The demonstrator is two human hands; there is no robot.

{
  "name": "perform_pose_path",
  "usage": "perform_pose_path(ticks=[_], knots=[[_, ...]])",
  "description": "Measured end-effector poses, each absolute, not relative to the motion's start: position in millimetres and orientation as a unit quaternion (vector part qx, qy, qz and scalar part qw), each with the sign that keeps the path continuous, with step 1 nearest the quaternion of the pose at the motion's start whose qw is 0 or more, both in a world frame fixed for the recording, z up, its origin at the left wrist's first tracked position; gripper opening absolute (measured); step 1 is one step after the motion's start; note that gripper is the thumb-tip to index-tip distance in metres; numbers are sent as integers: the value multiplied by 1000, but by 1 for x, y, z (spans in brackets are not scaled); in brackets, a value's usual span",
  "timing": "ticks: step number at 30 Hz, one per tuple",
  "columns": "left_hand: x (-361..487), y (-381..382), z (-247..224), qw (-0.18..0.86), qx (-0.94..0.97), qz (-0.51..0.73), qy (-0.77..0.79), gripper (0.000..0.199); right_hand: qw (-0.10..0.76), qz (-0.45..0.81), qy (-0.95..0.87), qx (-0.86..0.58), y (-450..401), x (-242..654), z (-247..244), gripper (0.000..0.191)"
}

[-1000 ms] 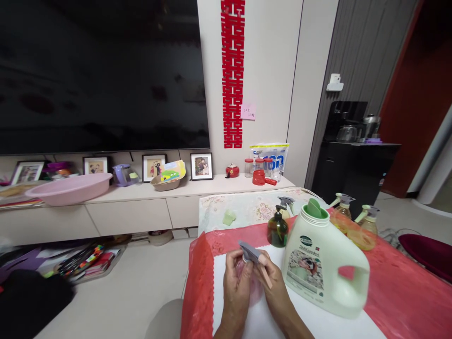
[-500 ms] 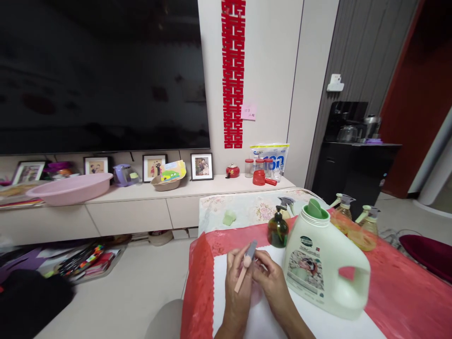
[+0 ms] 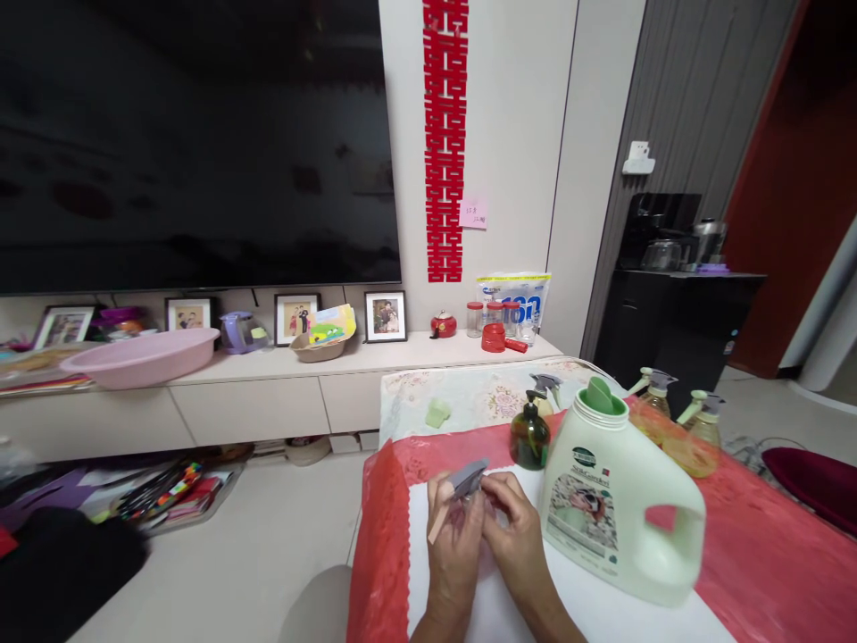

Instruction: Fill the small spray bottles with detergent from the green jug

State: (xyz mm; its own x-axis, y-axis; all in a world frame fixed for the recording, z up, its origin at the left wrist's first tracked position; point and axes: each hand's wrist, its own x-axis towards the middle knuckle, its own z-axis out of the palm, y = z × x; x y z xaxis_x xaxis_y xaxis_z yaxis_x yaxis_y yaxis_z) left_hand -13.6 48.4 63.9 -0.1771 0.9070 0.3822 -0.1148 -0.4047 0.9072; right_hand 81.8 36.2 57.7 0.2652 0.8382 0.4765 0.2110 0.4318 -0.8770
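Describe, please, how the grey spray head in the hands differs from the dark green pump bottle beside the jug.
The spray head has a peach-coloured lever, while the pump bottle has a black pump top. The spray head slants in the hands; the pump bottle stands upright, with no hand on it. Both look made for dispensing by hand.

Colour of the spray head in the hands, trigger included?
Grey spray head, peach trigger; seen in the head view, the only one.
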Motion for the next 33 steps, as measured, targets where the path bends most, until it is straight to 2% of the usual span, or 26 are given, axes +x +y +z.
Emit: perform_pose_path(ticks=[5, 13, 24, 33], knots=[[-18, 50, 63, 364, 564, 627, 394, 40, 619, 274, -569, -466, 35, 89, 58, 32], [-15, 53, 60, 369, 564, 646, 358, 34, 577, 359, -591, -435, 33, 106, 73, 53], [-13, 57, 53, 464, 493, 649, 348, 41, 588, 312, -593, -452, 36, 96, 66, 45], [-11, 45, 63, 449, 511, 648, 344, 35, 623, 265, -561, -476, 37, 84, 57, 36]])
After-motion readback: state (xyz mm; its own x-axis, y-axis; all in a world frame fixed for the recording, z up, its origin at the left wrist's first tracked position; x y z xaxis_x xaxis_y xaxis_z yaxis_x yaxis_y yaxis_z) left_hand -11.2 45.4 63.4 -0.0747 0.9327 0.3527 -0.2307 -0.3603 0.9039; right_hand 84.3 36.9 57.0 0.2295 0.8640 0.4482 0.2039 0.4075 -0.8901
